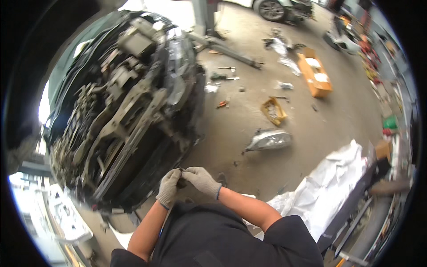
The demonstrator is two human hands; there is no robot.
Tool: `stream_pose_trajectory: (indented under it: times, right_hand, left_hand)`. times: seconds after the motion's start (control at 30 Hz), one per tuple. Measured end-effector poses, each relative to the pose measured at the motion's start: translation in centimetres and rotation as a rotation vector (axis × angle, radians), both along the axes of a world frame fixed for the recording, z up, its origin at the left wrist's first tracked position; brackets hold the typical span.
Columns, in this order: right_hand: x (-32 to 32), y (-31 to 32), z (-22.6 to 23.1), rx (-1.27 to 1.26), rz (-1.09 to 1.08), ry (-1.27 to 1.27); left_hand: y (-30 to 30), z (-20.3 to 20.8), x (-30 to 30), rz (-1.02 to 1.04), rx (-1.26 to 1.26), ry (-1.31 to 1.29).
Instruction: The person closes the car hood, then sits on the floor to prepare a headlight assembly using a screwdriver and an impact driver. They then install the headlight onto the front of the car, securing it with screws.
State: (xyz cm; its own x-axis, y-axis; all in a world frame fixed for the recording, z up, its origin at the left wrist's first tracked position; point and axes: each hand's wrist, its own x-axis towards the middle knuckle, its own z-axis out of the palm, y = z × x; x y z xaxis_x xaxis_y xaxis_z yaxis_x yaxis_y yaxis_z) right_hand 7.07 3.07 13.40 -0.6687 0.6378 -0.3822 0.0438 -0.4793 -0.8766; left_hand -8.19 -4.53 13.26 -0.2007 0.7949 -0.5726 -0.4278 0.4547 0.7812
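Both my hands wear pale knitted work gloves and meet in front of my body. My left hand point(168, 187) is closed, and my right hand point(201, 180) pinches beside it. Between them shows a small dark part point(182, 181), too small and covered to name. Just beyond my hands stands the stripped front end of a car point(120, 120), its engine bay and bare crossmember exposed. A clear headlight point(177, 66) is still seated at its far corner. On the floor to the right lies a headlight unit point(270, 140), apart from my hands.
A yellow bin of small parts point(273, 111) and an open cardboard box point(315, 75) stand on the floor. Tools with orange handles point(222, 104) lie near the car. White sheeting point(327, 187) spreads at right. A lift arm point(229, 53) reaches across the floor.
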Motion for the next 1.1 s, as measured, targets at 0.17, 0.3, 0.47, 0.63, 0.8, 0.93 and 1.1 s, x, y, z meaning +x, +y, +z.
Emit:
stream_pose_trajectory:
  times: [0.17, 0.3, 0.47, 0.63, 0.8, 0.93, 1.1]
  right_hand:
    - [-2.4, -2.2, 2.1, -0.065, 0.192, -0.067]
    - [-6.4, -7.4, 3.5, 0.193, 0.277, 0.009]
    - [-12.0, -17.8, 4.2, 0.218, 0.418, 0.046]
    - [-18.2, -30.9, 3.1, 0.182, 0.580, 0.052]
    - [-24.6, -40.7, 4.2, -0.072, 0.752, 0.000]
    - [-30.2, -45.5, 3.9, -0.044, 0.867, -0.115]
    - [-39.1, -49.9, -0.5, -0.070, 0.757, -0.140]
  left_hand:
    - [-4.6, 2.0, -1.1, 0.189, 0.091, -0.189]
    - [-12.1, 3.4, -3.8, 0.247, 0.267, -0.075]
    - [-23.5, 6.2, -6.9, 0.331, 0.324, 0.643]
    - [-37.8, 7.6, -10.9, 0.484, 0.234, 0.879]
    - [-49.2, 7.4, -14.6, 0.642, 0.052, 0.796]
    - [-54.4, 5.1, -19.0, 0.719, -0.061, 0.719]
    - [-57.4, 0.9, -26.3, 0.772, -0.130, 0.663]
